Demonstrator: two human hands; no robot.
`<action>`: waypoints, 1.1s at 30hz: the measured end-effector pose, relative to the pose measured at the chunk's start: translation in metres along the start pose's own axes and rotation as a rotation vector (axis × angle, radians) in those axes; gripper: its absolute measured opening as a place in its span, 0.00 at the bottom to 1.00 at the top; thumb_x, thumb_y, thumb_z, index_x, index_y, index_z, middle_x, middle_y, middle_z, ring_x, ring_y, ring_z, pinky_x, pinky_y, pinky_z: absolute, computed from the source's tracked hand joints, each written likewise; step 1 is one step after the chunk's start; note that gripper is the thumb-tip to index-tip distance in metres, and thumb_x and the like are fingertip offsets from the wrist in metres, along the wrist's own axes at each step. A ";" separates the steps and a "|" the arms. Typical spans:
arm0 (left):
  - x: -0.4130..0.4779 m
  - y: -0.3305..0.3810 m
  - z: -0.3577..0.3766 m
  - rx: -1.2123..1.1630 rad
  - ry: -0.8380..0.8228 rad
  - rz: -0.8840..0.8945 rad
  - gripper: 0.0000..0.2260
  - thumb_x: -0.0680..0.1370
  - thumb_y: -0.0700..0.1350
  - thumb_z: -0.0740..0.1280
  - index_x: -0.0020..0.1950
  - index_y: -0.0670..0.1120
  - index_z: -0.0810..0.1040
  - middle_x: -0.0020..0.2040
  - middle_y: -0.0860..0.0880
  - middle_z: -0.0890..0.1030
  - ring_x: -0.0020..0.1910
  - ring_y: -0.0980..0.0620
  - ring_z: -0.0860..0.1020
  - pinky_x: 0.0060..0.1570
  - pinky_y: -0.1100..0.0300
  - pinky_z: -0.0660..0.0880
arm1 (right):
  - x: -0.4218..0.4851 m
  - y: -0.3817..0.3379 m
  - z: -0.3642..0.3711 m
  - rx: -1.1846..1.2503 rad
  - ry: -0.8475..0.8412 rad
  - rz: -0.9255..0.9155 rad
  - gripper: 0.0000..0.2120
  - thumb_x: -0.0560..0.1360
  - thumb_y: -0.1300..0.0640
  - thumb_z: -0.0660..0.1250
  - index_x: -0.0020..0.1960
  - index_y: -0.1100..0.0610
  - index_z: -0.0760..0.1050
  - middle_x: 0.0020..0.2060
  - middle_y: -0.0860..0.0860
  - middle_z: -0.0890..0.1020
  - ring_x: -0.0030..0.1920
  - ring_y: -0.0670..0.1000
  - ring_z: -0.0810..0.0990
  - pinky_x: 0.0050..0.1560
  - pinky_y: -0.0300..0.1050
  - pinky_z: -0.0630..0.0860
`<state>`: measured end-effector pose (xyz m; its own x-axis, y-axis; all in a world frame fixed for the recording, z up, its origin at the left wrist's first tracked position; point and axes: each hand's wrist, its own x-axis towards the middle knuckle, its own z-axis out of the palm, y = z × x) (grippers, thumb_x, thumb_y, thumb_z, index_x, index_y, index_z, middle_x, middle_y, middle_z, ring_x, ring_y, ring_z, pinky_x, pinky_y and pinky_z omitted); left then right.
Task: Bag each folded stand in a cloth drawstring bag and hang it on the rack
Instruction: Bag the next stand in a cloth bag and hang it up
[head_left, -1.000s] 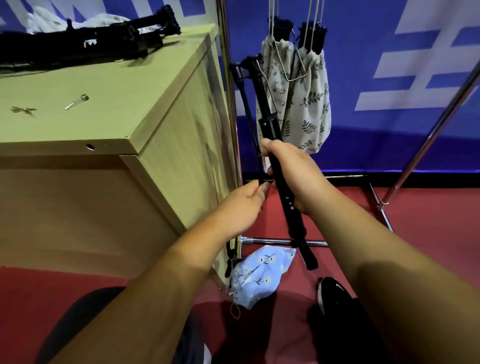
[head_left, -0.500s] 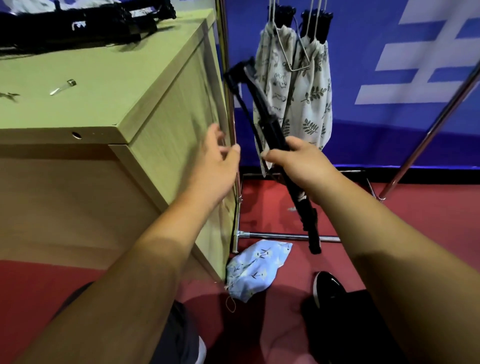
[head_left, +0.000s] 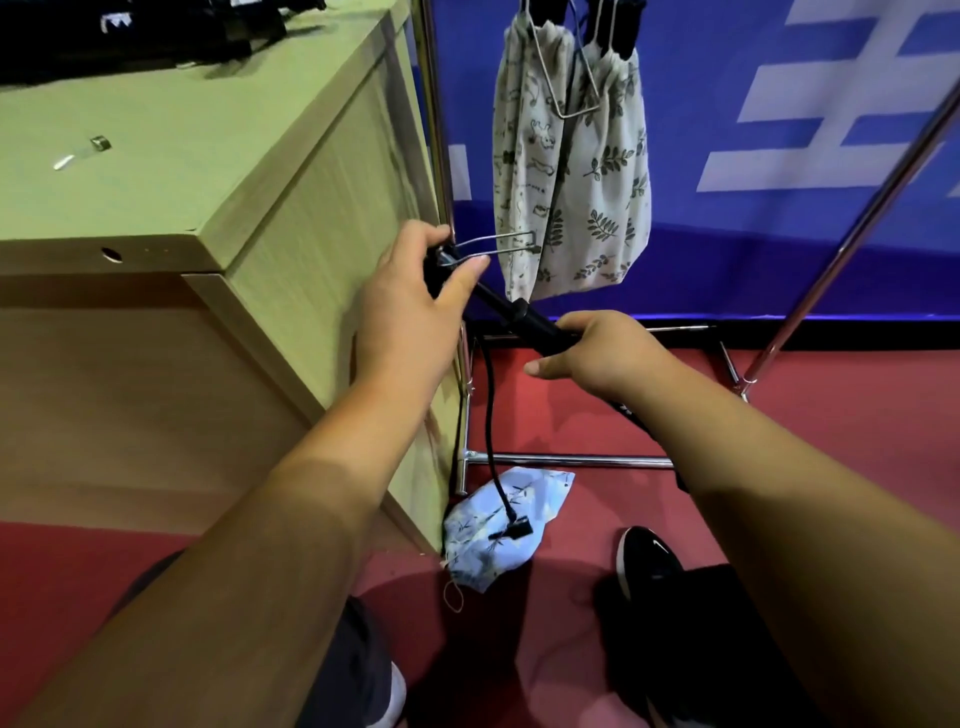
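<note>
**Head view.** We hold the folded stand (head_left: 511, 317) in both hands, low beside the cabinet (head_left: 311, 218) and in front of the rack (head_left: 571, 460). The left grip (head_left: 415, 312) is curled round the stand's upper end with the thumb pressed over it, just where a wire hanger (head_left: 501, 243) sticks out. The right grip (head_left: 597, 353) is wrapped round the shaft lower down. The stand's lower end is hidden behind the right forearm. A thin black strand (head_left: 488, 415) hangs from the stand down onto the blue cloth bag (head_left: 540, 499), which lies on the floor. Two filled bags (head_left: 602, 197) already hang on the rack.

**Hazards.** The stand is not yet bagged.
- The hanging strand may snag on the rack's base bar, or drag the blue bag along as the stand moves.
- The wire hanger sits near the hanging bags and may catch their cloth.
- Reaching for the bag frees one hand, and the stand may then swing.

**Change.** Half a second ago the left grip was spread and off the stand, beside the cabinet. It now closes on the upper end. The stand stood steeper then and now lies flatter.
</note>
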<state>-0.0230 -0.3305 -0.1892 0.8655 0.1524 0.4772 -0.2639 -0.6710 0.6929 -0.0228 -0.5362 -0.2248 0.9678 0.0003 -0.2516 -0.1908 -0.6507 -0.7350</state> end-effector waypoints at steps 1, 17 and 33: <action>-0.001 0.000 0.001 -0.036 -0.010 -0.025 0.14 0.79 0.58 0.74 0.61 0.54 0.80 0.55 0.60 0.83 0.49 0.63 0.78 0.43 0.76 0.68 | 0.000 0.001 0.000 0.010 0.000 0.001 0.19 0.70 0.46 0.85 0.56 0.49 0.85 0.48 0.54 0.87 0.47 0.54 0.84 0.44 0.44 0.75; -0.007 -0.019 0.020 -0.321 -0.228 -0.076 0.15 0.76 0.54 0.77 0.61 0.55 0.81 0.57 0.57 0.84 0.52 0.57 0.82 0.56 0.50 0.82 | -0.003 -0.012 0.007 0.290 -0.032 -0.093 0.15 0.69 0.51 0.85 0.54 0.48 0.89 0.45 0.50 0.90 0.43 0.47 0.86 0.50 0.43 0.79; -0.019 -0.043 0.047 -0.419 -0.708 -0.272 0.27 0.67 0.60 0.79 0.62 0.51 0.79 0.57 0.51 0.87 0.60 0.52 0.84 0.69 0.43 0.77 | 0.004 -0.043 -0.009 0.945 -0.041 -0.097 0.13 0.78 0.46 0.78 0.56 0.53 0.85 0.44 0.51 0.85 0.46 0.52 0.85 0.53 0.54 0.83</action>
<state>-0.0079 -0.3386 -0.2538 0.9461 -0.3123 -0.0860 -0.0243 -0.3332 0.9425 -0.0088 -0.5150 -0.1890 0.9834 0.0604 -0.1711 -0.1806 0.2369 -0.9546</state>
